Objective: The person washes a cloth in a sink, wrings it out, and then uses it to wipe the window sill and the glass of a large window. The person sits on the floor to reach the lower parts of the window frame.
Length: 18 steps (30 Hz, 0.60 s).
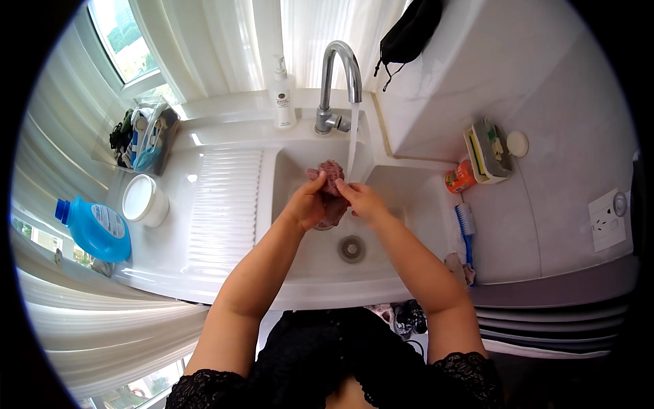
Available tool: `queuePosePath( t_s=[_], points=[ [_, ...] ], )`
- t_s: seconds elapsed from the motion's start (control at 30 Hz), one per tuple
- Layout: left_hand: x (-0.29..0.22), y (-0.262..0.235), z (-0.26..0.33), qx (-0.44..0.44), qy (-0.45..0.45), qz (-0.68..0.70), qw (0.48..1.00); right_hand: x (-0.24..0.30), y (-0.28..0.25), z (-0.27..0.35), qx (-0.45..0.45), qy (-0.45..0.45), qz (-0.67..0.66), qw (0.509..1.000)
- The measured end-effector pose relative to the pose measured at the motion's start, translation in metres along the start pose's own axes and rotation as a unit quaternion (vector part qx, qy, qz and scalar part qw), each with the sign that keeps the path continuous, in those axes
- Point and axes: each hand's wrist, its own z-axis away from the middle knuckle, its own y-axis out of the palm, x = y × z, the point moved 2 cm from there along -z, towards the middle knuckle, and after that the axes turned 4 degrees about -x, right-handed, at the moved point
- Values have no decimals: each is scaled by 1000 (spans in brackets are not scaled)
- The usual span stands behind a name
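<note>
A bunched, mottled pink cloth hangs between my two hands over the white sink basin. Its lower part looks darker and droops below the fingers; I cannot tell what kind of cloth piece it is. My left hand grips its left side, thumb on top. From the right, my right hand pinches its edge. Water streams from the curved chrome faucet, falling close beside the cloth and my right fingers. Below the hands, the round drain shows in the basin floor.
Left of the basin is a ribbed washboard, with a white tub, a blue detergent bottle and a clear bin beyond. A pump bottle stands behind. A blue brush and an orange container sit at right.
</note>
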Motion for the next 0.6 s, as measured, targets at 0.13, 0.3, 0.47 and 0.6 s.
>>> queuePosePath(
  t_s=[0.13, 0.3, 0.47, 0.6],
  points=[
    [3, 6, 5, -61, -31, -189, 980, -10, 13, 2, -1, -38, -22, 999],
    [-6, -2, 6, -79, -54, -367, 925, -19, -2, -10, -35, -23, -38, 998],
    [-12, 11, 16, -47, 59, -362, 929, -15, -13, -8, -102, 24, -221, 970],
    [-18, 23, 23, -95, 88, -184, 974, -15, -14, -1, -73, 36, -269, 960]
  ],
)
